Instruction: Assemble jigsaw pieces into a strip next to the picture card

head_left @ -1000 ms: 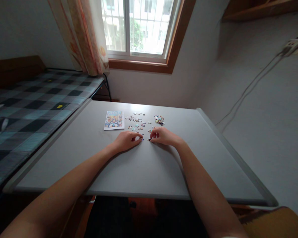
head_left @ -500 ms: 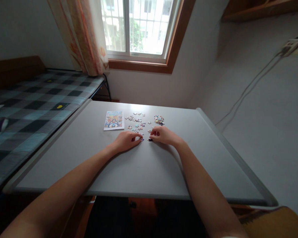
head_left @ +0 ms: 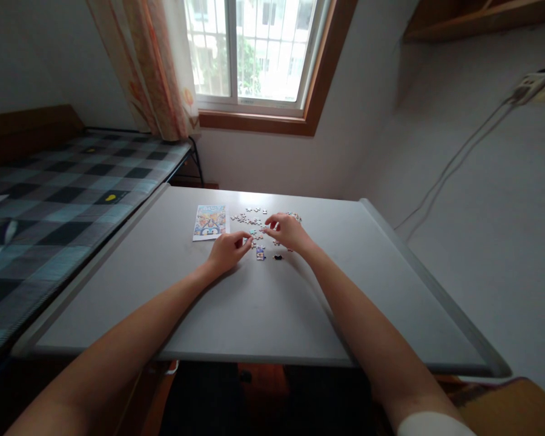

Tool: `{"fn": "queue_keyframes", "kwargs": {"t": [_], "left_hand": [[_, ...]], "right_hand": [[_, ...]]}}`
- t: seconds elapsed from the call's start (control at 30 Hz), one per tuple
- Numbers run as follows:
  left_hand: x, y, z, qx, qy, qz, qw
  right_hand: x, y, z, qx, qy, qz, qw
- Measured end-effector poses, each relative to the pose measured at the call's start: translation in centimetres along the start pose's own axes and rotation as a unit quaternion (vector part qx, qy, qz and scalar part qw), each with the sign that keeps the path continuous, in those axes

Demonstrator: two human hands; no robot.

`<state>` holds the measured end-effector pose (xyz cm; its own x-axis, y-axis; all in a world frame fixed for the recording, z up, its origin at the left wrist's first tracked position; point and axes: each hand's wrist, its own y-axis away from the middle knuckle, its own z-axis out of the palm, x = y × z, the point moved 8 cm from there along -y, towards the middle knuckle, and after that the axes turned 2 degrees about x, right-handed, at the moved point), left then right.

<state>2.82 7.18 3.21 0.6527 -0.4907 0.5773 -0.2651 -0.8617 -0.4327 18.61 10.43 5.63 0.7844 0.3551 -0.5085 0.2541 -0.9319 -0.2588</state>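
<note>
Loose jigsaw pieces [head_left: 249, 218] lie scattered at the far middle of a grey table [head_left: 272, 303]. My left hand [head_left: 227, 248] rests on the table with fingers curled, its fingertips pinched at the near edge of the scatter. My right hand [head_left: 287, 231] hovers over the pieces with thumb and forefinger pinched; what either hand holds is too small to see. Two small pieces, a bluish one [head_left: 260, 254] and a dark one [head_left: 278, 257], lie on the table just in front of both hands. A colourful picture card [head_left: 209, 221] lies to the left of the pieces.
A bed with a checked blue cover [head_left: 49, 206] stands against the table's left edge. A window [head_left: 254, 54] with a curtain [head_left: 149, 66] is behind the table. A white wall with a hanging cable [head_left: 458, 163] runs along the right.
Both hands moved away from me toward the scattered pieces, leaving two small pieces on the table where the fingertips had been. The right hand now covers part of the pile.
</note>
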Motion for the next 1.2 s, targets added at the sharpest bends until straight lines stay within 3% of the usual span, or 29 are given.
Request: {"fn": "queue_keyframes", "kwargs": {"t": [0.27,0.4,0.63,1.2], "left_hand": [[0.9,0.5,1.3,-0.068,-0.003,0.056,0.996],[0.6,0.3,1.2,-0.055,-0.019,0.041,0.997],[0.8,0.3,1.3,-0.055,-0.011,0.045,0.997],[0.8,0.4,1.4,-0.070,-0.007,0.049,0.996]], "right_hand": [[0.3,-4.7,3.2,-0.008,0.076,0.077,0.994],[0.8,-4.9,3.9,0.008,0.112,0.109,0.988],[1.0,-4.8,4.0,0.020,0.099,0.104,0.989],[2.2,-5.9,4.9,-0.017,0.051,0.156,0.986]]}}
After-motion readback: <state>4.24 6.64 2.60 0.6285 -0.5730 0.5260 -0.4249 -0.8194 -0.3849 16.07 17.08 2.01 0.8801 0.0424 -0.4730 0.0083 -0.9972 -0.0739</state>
